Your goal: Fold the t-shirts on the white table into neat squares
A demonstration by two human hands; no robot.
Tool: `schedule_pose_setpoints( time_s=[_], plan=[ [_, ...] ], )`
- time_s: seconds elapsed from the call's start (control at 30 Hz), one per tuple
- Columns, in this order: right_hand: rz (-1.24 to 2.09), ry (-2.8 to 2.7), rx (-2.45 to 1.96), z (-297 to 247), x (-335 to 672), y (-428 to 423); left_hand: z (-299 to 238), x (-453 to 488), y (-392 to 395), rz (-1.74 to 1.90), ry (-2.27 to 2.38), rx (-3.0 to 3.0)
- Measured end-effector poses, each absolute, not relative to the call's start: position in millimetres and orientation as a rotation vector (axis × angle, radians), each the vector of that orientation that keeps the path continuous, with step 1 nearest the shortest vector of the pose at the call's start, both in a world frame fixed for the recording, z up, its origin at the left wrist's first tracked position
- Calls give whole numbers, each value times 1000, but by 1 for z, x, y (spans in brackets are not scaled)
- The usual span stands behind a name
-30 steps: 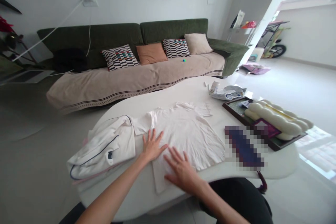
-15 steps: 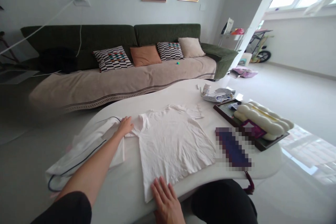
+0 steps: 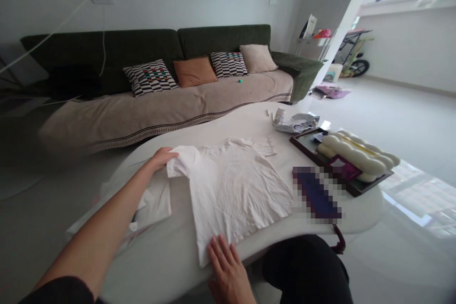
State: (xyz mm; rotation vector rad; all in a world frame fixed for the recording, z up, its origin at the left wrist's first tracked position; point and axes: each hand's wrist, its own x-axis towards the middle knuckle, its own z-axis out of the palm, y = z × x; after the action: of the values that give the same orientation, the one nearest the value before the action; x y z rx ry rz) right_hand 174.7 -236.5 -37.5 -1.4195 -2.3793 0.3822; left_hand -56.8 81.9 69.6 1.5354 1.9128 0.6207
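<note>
A white T-shirt lies spread flat on the white oval table. My left hand grips the shirt's left sleeve and lifts it off the table. My right hand rests flat with fingers spread on the shirt's lower hem near the table's front edge. A second white garment with dark piping lies crumpled at the table's left end, partly under my left forearm.
A dark tray with a cream cushion-like object sits on the right of the table, crumpled white packaging behind it. A green sofa with several pillows stands beyond the table. A blurred dark patch lies beside the shirt.
My left hand has closed on the shirt's left sleeve and raised it from the table. My right hand stays at the hem, having come there from the shirt's middle a second ago.
</note>
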Motion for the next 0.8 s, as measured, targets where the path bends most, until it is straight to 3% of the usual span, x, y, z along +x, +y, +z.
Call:
schedule_pose_setpoints(
  time_s=[0.27, 0.4, 0.67, 0.8],
  plan=[
    [15, -2145, -1326, -43, 150, -256, 49, -91, 34, 687, 1966, 1244],
    [1, -1983, -1318, -43, 142, -256, 28, -97, 20, 661, 2032, 1274],
    [279, -2186, -1265, -26, 150, -243, 55, -99, 16, 629, 1998, 1503],
    [804, -1957, -1225, -1, 164, -233, 92, -72, 27, 697, 1894, 1476]
  ],
)
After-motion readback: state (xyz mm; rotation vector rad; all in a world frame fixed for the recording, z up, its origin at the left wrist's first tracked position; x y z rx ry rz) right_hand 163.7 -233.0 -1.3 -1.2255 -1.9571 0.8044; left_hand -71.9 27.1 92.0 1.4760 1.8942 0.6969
